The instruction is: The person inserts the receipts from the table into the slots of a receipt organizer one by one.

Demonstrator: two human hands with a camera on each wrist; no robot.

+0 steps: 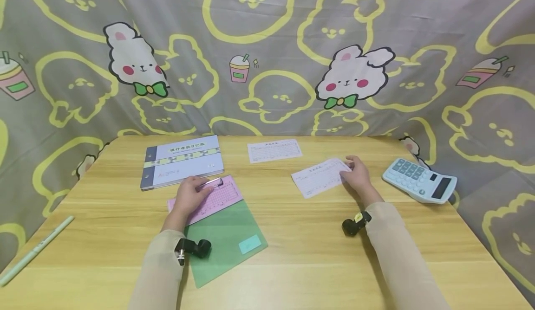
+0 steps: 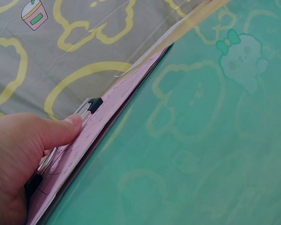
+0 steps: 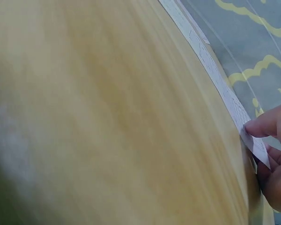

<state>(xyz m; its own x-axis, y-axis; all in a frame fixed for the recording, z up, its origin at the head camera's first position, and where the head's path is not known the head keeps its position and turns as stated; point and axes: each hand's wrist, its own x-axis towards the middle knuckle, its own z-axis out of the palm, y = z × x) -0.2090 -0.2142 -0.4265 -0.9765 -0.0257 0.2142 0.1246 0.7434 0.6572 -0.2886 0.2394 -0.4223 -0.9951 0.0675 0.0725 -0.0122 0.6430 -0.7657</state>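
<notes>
My left hand (image 1: 190, 197) grips the top of a green clipboard (image 1: 225, 235) at its metal clip (image 1: 216, 183). A pink printed slip (image 1: 221, 197) lies at the board's clip end. In the left wrist view, the thumb (image 2: 63, 131) presses on the clip, while most of the other fingers are hidden. My right hand (image 1: 357, 176) pinches the right end of a white printed slip (image 1: 317, 178) between thumb and fingers. In the right wrist view, that slip's end (image 3: 260, 152) is raised off the wood.
A second white slip (image 1: 274, 151) lies farther back. Behind the clipboard is a blue-and-white account book (image 1: 184, 159). A light blue calculator (image 1: 419, 180) sits at the right, a pale green pen (image 1: 37, 250) at the left. A patterned curtain (image 1: 267, 54) borders the table's far edge.
</notes>
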